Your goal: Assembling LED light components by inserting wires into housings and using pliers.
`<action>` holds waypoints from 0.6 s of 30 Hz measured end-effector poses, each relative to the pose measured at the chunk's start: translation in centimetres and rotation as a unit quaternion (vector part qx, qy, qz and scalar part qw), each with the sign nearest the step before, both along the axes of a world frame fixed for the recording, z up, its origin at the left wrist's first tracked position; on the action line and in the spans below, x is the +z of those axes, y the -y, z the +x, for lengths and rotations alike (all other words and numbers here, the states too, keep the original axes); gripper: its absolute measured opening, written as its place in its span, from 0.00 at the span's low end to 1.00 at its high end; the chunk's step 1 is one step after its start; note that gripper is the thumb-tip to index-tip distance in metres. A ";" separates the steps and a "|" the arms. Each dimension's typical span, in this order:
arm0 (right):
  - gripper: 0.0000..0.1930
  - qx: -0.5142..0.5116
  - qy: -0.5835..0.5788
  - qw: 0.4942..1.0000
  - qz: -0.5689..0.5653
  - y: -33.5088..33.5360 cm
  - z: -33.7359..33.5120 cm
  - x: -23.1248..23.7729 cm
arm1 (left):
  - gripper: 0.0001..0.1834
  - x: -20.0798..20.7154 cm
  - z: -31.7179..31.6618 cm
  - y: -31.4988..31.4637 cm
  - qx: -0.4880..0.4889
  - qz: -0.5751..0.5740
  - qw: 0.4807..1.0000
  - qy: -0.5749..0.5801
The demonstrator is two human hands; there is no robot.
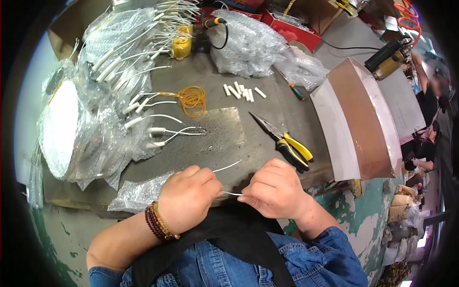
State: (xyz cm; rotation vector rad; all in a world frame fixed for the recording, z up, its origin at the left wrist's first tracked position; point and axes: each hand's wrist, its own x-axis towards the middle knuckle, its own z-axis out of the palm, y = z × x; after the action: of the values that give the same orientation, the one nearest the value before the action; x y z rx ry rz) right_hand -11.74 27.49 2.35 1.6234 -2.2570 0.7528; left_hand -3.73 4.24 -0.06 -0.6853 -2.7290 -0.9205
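Observation:
A thin white wire [232, 193] runs between my two hands at the near edge of the workbench. My left hand [190, 195], with beaded bracelets at its wrist, is closed on it. The fingers of my right hand [274, 190] pinch the wire's other side. Another white lead [227, 166] sticks out past my left hand, its tip bare. Beneath my left hand lies a sheet of bubble wrap [136, 193]. Yellow-and-black long-nose pliers [282, 139] rest on the bench just beyond my right hand, jaws pointing away to the left. Whatever my left palm encloses is hidden.
Bubble-wrapped bundles [103, 124] with white leads fill the left side. Orange rubber bands [192, 101], short white tubes [243, 91] and a green-handled screwdriver [295, 90] lie farther back. A cardboard box [356, 119] stands at right. People [425, 124] appear at the far right.

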 end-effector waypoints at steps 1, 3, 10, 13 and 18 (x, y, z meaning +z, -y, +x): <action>0.11 0.011 -0.007 1.000 0.018 0.0 -0.3 0.5 | 0.09 -0.3 -0.3 0.0 -0.011 -0.034 0.999 0.001; 0.13 -0.040 -0.046 0.996 0.063 -0.5 -3.5 1.4 | 0.10 -0.5 -0.5 -0.2 0.002 0.010 1.000 -0.008; 0.11 -0.333 0.047 0.920 0.200 1.0 -19.2 -1.2 | 0.11 -0.4 -1.3 -0.6 0.007 0.045 0.999 -0.018; 0.13 -0.317 0.032 0.903 0.290 1.7 -18.1 0.3 | 0.10 -0.5 -1.1 -0.3 0.022 0.062 0.998 -0.005; 0.05 -0.128 0.291 0.947 0.047 0.7 -6.6 2.7 | 0.09 -1.5 -0.6 0.2 0.066 0.067 0.995 0.015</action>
State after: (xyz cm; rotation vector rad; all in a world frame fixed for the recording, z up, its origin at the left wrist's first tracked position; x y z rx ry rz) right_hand -18.31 26.79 5.04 1.2070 -2.8714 1.1896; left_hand -4.33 4.02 -1.59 -0.4630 -2.6710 -1.0778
